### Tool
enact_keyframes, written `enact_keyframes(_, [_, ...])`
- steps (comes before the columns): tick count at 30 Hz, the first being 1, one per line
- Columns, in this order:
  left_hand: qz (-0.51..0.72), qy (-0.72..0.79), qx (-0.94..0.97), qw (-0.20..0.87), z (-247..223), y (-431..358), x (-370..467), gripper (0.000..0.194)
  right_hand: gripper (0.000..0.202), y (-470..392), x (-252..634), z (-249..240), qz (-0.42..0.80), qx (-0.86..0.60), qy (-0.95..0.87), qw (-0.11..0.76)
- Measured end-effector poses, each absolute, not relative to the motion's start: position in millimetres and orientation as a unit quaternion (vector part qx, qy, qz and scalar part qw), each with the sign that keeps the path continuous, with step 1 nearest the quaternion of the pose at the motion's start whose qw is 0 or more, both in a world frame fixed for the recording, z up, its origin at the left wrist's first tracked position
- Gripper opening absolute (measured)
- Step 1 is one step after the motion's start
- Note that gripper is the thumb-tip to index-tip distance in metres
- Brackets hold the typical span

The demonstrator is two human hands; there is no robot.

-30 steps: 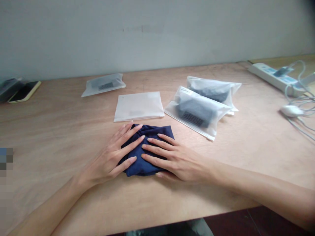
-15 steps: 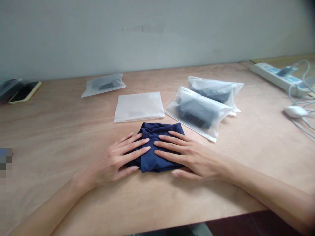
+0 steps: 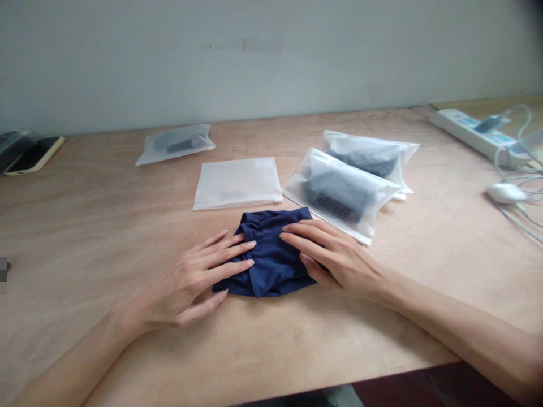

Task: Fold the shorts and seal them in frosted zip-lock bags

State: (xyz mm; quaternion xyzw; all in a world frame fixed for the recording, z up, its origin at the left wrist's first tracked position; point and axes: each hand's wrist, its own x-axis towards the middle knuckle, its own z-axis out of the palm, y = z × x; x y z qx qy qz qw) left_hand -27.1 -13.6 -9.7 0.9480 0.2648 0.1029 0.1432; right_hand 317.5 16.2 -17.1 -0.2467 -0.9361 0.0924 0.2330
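A folded piece of navy blue fabric (image 3: 271, 265) lies on the wooden table in front of me, its kind of garment unclear. My left hand (image 3: 207, 274) rests on its left side with fingers spread and the thumb out near the lower edge. On the right side, my right hand (image 3: 335, 251) touches the fabric with its fingertips; the fingers are close together and slightly bent, with the thumb a little apart beneath them. Just behind the fabric is a flat white frosted zip bag (image 3: 237, 182).
Two filled frosted bags, a nearer one (image 3: 339, 195) and a farther one (image 3: 369, 152), lie at right. Another frosted bag (image 3: 176, 144) sits at back left. A phone (image 3: 36, 155) is far left. A power strip (image 3: 475, 135) and white charger (image 3: 504, 192) with cables are far right.
My right hand's fingers have drawn together and its thumb has moved up onto the fabric. My left hand has shifted slightly left and down. The fabric's right part looks more wrinkled.
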Motion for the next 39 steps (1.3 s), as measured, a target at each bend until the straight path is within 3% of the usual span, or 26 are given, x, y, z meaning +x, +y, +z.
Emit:
enact_keyframes(3, [0.11,0.265,0.948,0.137,-11,-13,-26,0.063,0.047,11,316,-15,-0.017,-0.384,-0.876,0.29])
enact_keyframes(7, [0.123,0.267,0.947,0.133,-13,-13,-25,0.061,0.052,12,315,-10,-0.034,-0.469,-0.862,0.19])
enact_keyframes(10, [0.121,0.266,0.948,0.127,-13,-13,-25,0.06,0.054,12,315,-9,0.033,-0.46,-0.867,0.187])
enact_keyframes(20, [0.113,0.27,0.949,0.119,-14,-16,-27,0.064,0.065,-2,304,-9,0.179,-0.396,-0.843,0.317])
enact_keyframes(30, [0.107,0.235,0.957,0.13,-11,-14,-26,0.064,0.059,8,307,-11,0.125,-0.454,-0.783,0.406])
enact_keyframes(39, [0.1,0.235,0.96,0.117,-9,-15,-23,0.065,0.073,-13,298,-13,0.234,-0.355,-0.776,0.466])
